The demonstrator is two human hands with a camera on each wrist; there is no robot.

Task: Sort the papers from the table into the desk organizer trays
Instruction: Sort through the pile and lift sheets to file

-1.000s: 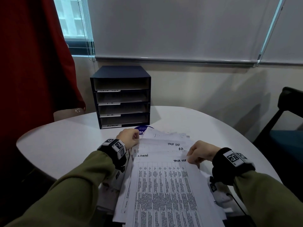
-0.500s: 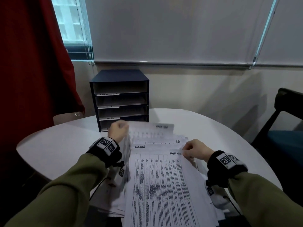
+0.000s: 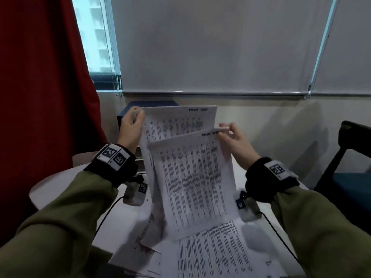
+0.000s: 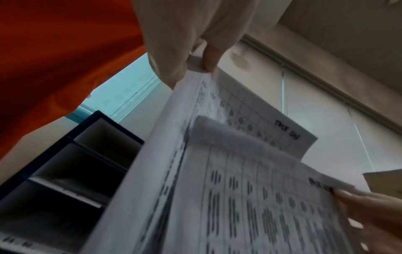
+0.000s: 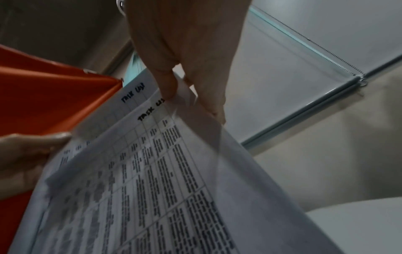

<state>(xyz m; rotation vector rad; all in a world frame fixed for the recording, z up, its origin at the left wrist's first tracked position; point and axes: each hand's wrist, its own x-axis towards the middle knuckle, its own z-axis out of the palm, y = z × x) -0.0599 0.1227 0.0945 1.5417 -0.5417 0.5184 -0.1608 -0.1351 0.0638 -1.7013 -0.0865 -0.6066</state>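
Note:
Two printed sheets are raised above the table. My left hand (image 3: 134, 119) pinches the top left corner of the rear sheet (image 3: 180, 121), also seen as the rear sheet (image 4: 261, 110) in the left wrist view. My right hand (image 3: 230, 133) pinches the top right corner of the front sheet (image 3: 192, 177), marked "TASK LIST" by hand (image 5: 152, 111). More papers (image 3: 210, 253) lie spread on the white table (image 3: 50, 187). The dark desk organizer (image 3: 128, 115) is mostly hidden behind the sheets; its open trays (image 4: 76, 163) show in the left wrist view.
A red curtain (image 3: 40, 77) hangs at the left. Window blinds (image 3: 220, 47) cover the wall behind the table. A dark chair (image 3: 349, 157) with a blue seat stands at the right. Cables run from both wrist cameras across the papers.
Both hands have risen off the pile, each lifting one sheet upright. The left sheet went up first; the right hand has since raised its own in front of it.

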